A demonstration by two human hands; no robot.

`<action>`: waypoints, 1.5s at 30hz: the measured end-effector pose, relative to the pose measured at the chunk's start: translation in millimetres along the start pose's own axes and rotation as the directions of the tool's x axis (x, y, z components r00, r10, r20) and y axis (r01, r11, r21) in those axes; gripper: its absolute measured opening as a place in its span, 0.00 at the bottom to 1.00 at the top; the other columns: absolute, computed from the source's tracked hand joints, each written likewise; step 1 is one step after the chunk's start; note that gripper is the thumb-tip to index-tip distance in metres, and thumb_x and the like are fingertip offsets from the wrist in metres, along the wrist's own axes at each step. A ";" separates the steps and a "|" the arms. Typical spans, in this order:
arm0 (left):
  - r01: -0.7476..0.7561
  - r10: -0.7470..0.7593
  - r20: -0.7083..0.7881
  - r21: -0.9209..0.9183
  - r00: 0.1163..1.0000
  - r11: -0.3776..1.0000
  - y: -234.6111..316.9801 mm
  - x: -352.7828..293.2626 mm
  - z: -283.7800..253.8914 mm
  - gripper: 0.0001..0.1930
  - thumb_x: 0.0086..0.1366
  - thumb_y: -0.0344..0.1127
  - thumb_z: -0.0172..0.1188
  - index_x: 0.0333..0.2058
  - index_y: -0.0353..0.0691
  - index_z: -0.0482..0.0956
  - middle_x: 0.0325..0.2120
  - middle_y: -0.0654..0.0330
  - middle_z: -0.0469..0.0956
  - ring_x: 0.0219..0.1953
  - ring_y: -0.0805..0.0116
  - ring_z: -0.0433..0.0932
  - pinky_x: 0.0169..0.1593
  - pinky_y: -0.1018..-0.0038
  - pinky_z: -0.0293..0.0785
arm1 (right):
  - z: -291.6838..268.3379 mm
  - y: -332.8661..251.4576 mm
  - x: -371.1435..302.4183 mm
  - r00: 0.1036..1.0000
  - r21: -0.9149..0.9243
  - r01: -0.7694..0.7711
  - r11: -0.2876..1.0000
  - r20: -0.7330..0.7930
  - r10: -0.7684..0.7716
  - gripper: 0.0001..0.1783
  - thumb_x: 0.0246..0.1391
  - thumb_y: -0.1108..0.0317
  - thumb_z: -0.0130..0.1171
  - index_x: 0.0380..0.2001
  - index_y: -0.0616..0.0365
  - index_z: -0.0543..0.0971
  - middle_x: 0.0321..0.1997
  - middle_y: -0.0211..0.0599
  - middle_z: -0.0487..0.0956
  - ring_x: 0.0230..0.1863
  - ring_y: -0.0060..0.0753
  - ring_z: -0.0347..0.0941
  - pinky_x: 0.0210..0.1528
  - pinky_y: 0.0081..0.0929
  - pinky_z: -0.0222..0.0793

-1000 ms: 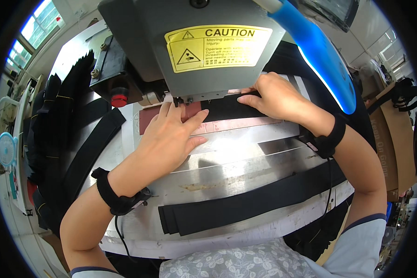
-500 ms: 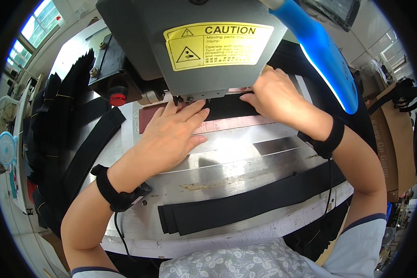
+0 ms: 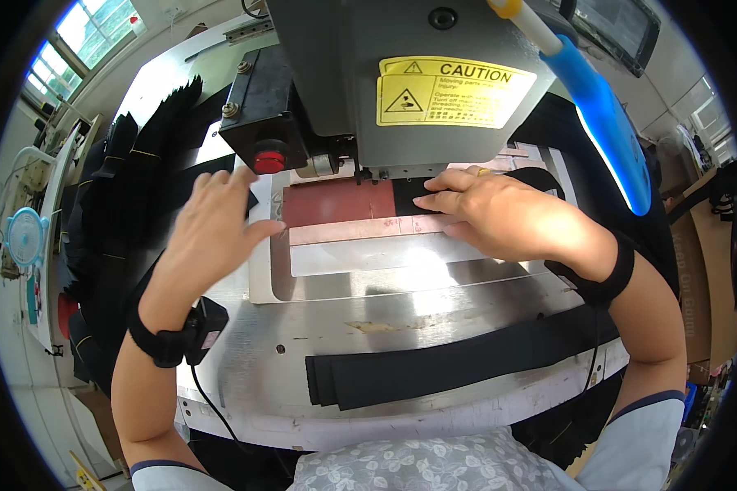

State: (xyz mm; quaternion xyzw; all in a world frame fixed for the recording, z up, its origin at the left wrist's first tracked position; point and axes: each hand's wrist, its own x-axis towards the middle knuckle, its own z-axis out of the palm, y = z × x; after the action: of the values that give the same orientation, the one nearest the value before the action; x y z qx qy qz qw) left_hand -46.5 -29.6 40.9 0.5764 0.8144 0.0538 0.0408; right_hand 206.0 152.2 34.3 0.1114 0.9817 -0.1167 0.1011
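My left hand [image 3: 213,233] is raised over the left side of the machine table, its thumb spread from the fingers and nothing in it. It is nearest to the black fabric strips on that side. My right hand [image 3: 499,213] lies with outstretched fingers on a black fabric strip [image 3: 404,195]. That strip rests on the right part of a reddish plate [image 3: 327,204], beside a pale pink bar [image 3: 336,233]. Over the plate hangs the grey head [image 3: 450,151] of a sewing machine. A wristband with a cable is on my left wrist, another on my right.
A black box with a red button [image 3: 269,157] juts out left of the machine head. Stacked black strips [image 3: 442,372] lie along the table's near edge. Bundled black strips [image 3: 106,213] hang at the far left. A blue lamp [image 3: 606,123] reaches down at the right.
My left hand has left the plate and moved left. The reddish plate's left part is now uncovered, with the black strip only at its right. My right hand stays by the strip. The view has shifted.
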 end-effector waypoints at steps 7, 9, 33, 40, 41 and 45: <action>0.117 -0.125 -0.065 -0.117 0.990 0.986 -86.0 -21.9 15.1 0.31 0.40 0.46 0.76 0.39 0.35 0.74 0.30 0.57 0.72 0.34 0.61 0.69 0.39 0.68 0.68 | -4.2 -4.1 1.9 1.000 0.010 0.013 1.000 -0.026 -0.013 0.21 0.55 0.63 0.56 0.53 0.56 0.75 0.56 0.40 0.72 0.54 0.45 0.70 0.58 0.35 0.65; 0.130 -0.148 -0.129 -0.142 0.980 0.981 -85.4 -19.9 11.4 0.30 0.38 0.44 0.77 0.37 0.34 0.74 0.30 0.57 0.71 0.33 0.62 0.69 0.38 0.69 0.68 | -2.5 -1.9 1.3 0.999 0.002 0.030 1.000 -0.039 -0.030 0.22 0.55 0.64 0.57 0.53 0.56 0.75 0.55 0.40 0.72 0.54 0.45 0.70 0.58 0.34 0.65; -0.160 0.201 0.084 -0.353 0.976 0.922 31.7 68.0 53.2 0.24 0.55 0.47 0.68 0.44 0.36 0.78 0.40 0.54 0.80 0.42 0.63 0.77 0.47 0.69 0.72 | 2.7 2.2 -0.6 0.996 -0.017 0.050 0.999 -0.070 -0.051 0.26 0.48 0.68 0.58 0.54 0.55 0.74 0.56 0.40 0.72 0.54 0.46 0.70 0.57 0.35 0.67; -0.488 0.489 -0.010 -0.100 0.872 0.867 2.3 84.0 104.3 0.16 0.68 0.50 0.47 0.53 0.69 0.71 0.45 0.56 0.73 0.40 0.67 0.79 0.42 0.71 0.77 | 6.7 4.9 -0.6 0.992 -0.032 0.078 0.996 -0.095 -0.081 0.26 0.49 0.66 0.58 0.54 0.54 0.74 0.57 0.40 0.72 0.54 0.46 0.70 0.59 0.35 0.65; -0.506 0.506 -0.015 -0.078 0.862 0.859 0.9 84.5 107.2 0.16 0.69 0.50 0.46 0.54 0.72 0.71 0.45 0.56 0.73 0.40 0.67 0.79 0.42 0.71 0.78 | 5.9 4.3 -0.9 0.993 -0.026 0.073 0.997 -0.086 -0.075 0.26 0.49 0.66 0.58 0.54 0.54 0.74 0.57 0.40 0.72 0.54 0.46 0.70 0.59 0.35 0.65; -0.492 0.491 -0.026 -0.042 0.871 0.870 11.0 81.4 97.6 0.14 0.67 0.52 0.50 0.50 0.69 0.75 0.45 0.56 0.75 0.38 0.65 0.80 0.39 0.71 0.77 | 3.7 2.3 -1.7 0.997 -0.002 0.040 0.999 -0.061 -0.040 0.27 0.49 0.67 0.59 0.55 0.54 0.73 0.57 0.40 0.72 0.54 0.46 0.71 0.59 0.36 0.65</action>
State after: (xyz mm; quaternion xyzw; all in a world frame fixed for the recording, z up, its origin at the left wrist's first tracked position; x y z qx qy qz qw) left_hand -50.7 54.8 -54.7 0.7631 0.6397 0.0857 0.0334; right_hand 208.9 153.1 30.7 0.0951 0.9864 -0.1150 0.0685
